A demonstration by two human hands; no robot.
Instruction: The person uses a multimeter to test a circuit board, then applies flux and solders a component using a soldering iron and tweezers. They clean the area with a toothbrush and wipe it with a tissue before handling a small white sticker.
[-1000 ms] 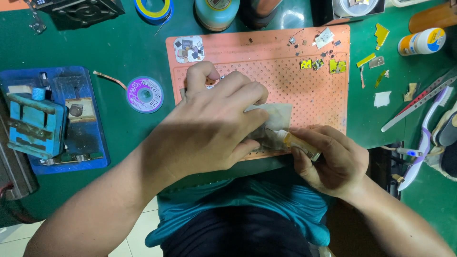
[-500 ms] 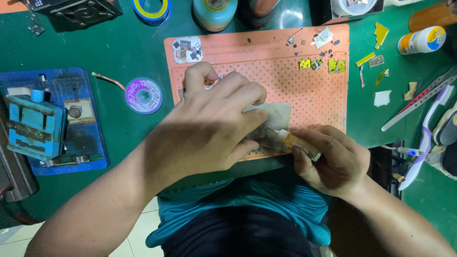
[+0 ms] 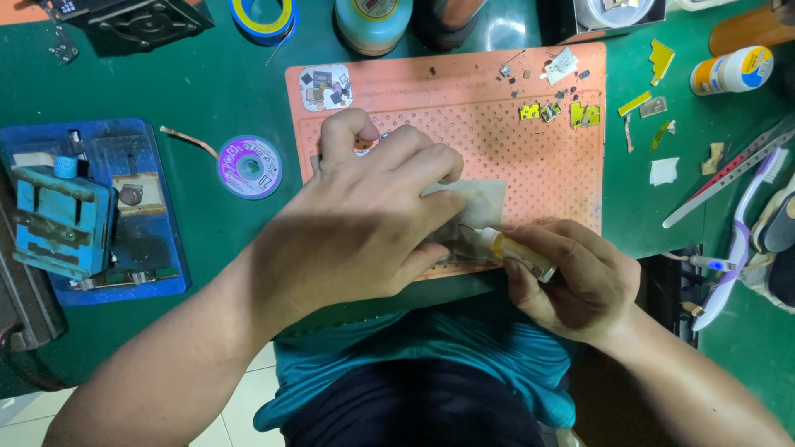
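The left hand (image 3: 364,223) lies flat on a pale cloth (image 3: 480,203) at the near edge of the orange mat (image 3: 538,157), with its fingers spread and pressing down. What it pins under the palm is hidden. The right hand (image 3: 580,277) is just to the right of it, fingers closed tight around a small yellow bottle (image 3: 517,252). The bottle lies long-ways from right to left, and its thin tip points left toward the left hand's fingers, almost touching the cloth. So the right hand is the one nearer the bottle's work spot. Far on the mat sit tiny yellow and grey bits (image 3: 555,112). To the left on the green table (image 3: 207,91) is a round purple spool (image 3: 249,166) and a blue holder (image 3: 83,215). Far right lies a white tube with a yellow and blue label (image 3: 733,70).
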